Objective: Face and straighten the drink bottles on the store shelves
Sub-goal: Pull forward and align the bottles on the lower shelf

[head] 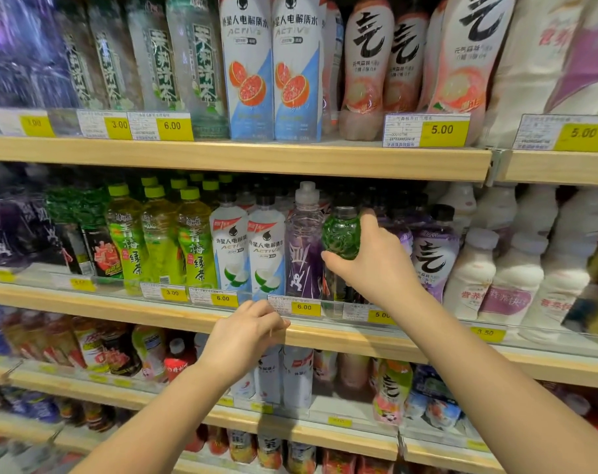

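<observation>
Green bottle (341, 234): being held upright on the middle shelf (85, 302), long axis running 12 to 6 o'clock, dark cap at 12. It is being gripped from 4 o'clock by the right hand (376, 265), fingers curled round the bulbous shoulder. Purple bottle (302, 248) is being stood just beside it at 9 o'clock.

Lower body and label are being hidden by hand and wrist; facing cannot be told.

Left hand (246, 331): fingers are being curled against the shelf's front edge at 7 o'clock, near the 6.00 tag (304, 307); whether anything is being pinched cannot be told. Far-left bottles are being lost to blur.
</observation>
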Tool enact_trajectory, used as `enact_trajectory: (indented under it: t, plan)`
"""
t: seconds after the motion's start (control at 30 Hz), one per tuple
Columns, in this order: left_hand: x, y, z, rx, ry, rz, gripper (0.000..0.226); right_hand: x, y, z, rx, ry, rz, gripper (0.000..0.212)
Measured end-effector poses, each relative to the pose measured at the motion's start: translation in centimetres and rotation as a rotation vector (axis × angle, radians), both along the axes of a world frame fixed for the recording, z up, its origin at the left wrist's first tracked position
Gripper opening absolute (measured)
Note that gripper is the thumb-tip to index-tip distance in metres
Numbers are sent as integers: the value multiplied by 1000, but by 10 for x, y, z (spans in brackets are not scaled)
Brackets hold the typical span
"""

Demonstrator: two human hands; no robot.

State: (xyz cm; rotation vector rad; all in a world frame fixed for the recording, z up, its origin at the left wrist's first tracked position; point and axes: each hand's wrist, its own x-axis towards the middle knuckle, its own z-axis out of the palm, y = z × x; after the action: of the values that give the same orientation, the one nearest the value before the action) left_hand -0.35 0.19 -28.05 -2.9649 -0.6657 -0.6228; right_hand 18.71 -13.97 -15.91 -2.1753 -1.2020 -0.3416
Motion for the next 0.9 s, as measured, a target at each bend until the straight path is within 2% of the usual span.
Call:
enact_trajectory:
  t: [0.1, 0.2, 0.3, 0.43, 0.6, 0.73, 0.9]
  plan:
    - [-2, 0, -6, -10, -31, 12, 23, 2, -5, -4, 51, 55, 74, 61]
    - [-3, 2, -11, -43, -85, 33, 18, 4, -11, -10, 97, 88, 149, 56]
    - [-5, 4, -13, -41, -92, 29, 18, 9, -15, -10, 196, 110, 212, 59]
    - [-10, 8, -14, -69, -89, 27, 27, 8, -21, 1, 305, 88, 312, 74]
    - [-23, 16, -12, -44, -17, 60, 35, -13, -24, 15, 320, 63, 410, 79]
    - [-44, 25, -9, -3, 67, 26, 54, -34, -20, 20, 316, 109, 435, 78]
    - [-84, 54, -4, -21, 46, 61, 60, -72, -2, 23, 326, 179, 430, 73]
